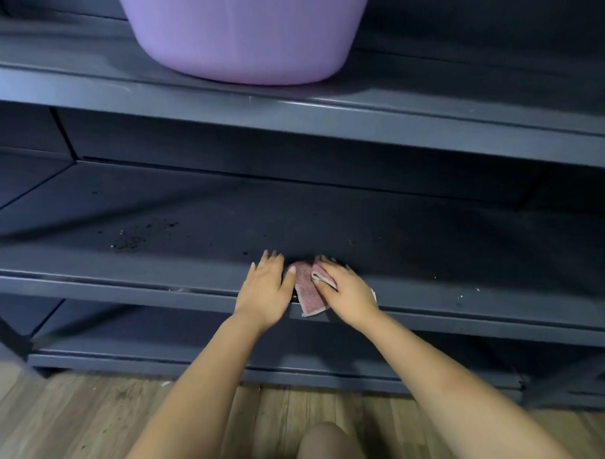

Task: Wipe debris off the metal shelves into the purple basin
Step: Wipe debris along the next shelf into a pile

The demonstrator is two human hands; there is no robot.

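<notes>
- The left hand (266, 288) lies flat on the front edge of the middle shelf (328, 225), fingers straight and spread, thumb touching the pink cloth (306, 291).
- The right hand (347, 289) presses down on the same cloth just beside the left, its fingers curled over a folded part of it.
- The cloth sits between the 2 hands at the shelf's front lip, and 1 corner hangs over the edge.
- Dark crumbs (133, 240) are scattered on the middle shelf, well to the left of the hands; a few pale specks (461, 297) lie near the front edge on the right.
- The purple basin (243, 42) stands on the upper shelf (83, 86), above and behind the hands.
- Below the shelves is a wooden floor (78, 426) with some small bits on it.
- A knee (324, 441) shows at the bottom of the view.
</notes>
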